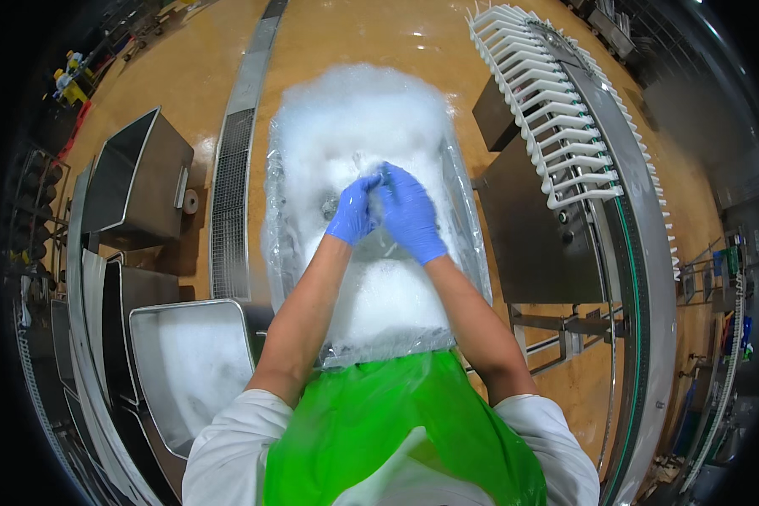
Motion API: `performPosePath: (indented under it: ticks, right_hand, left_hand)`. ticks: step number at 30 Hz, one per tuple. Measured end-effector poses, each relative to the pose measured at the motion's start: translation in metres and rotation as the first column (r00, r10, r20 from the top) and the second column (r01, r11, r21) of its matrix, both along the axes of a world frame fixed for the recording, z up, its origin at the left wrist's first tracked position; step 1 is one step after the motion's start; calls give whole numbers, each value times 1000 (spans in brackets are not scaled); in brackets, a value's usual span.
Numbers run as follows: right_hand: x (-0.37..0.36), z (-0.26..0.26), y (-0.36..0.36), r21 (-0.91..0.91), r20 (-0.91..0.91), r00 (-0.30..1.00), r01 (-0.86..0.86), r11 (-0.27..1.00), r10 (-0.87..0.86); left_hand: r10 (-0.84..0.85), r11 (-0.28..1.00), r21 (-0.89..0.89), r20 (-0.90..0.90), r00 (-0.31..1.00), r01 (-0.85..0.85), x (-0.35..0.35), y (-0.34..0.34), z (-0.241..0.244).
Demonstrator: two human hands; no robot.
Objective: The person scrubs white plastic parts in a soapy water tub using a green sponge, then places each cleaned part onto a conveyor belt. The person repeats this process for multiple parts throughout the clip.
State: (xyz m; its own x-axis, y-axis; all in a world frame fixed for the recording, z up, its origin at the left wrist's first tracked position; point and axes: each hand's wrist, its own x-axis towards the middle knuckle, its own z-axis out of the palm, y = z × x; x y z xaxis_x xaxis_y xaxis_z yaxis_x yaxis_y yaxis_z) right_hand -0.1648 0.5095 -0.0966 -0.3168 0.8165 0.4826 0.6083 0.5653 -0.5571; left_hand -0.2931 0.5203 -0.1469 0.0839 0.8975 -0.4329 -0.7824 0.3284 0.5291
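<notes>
Both of my hands wear blue gloves and meet over a large tub lined with clear plastic (465, 190). White foam (386, 297) fills the tub and heaps up at its far end. My left hand (354, 212) has its fingertips bent in against those of my right hand (408, 212). Suds and curled fingers hide whatever may lie between them. Just left of my left hand, a small grey patch (330, 205) shows through the foam. A green apron (379, 424) covers my front and touches the tub's near edge.
At the right runs a conveyor (645, 284) with a row of white plastic prongs (563, 136). A metal bin of foam (190, 360) stands at lower left, with an upright steel bin (145, 177) beyond it. A grated floor drain (231, 209) lies left of the tub.
</notes>
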Motion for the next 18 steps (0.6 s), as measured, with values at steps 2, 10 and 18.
performPosePath:
  ticks: [2, 10, 18]
  right_hand:
    - [2, -9, -13, 210, 117, 993, -41, 977, 16]
    - [9, -9, -5, -153, 336, 913, -192, 969, 234]
    - [28, 36, -14, -652, -545, 713, -691, 312, 440]
  left_hand:
    - [64, 984, 139, 280, 958, -107, 20, -11, 54]
    - [233, 928, 258, 162, 959, -269, 4, -26, 87]
    - [429, 903, 139, -209, 879, -408, -37, -45, 76]
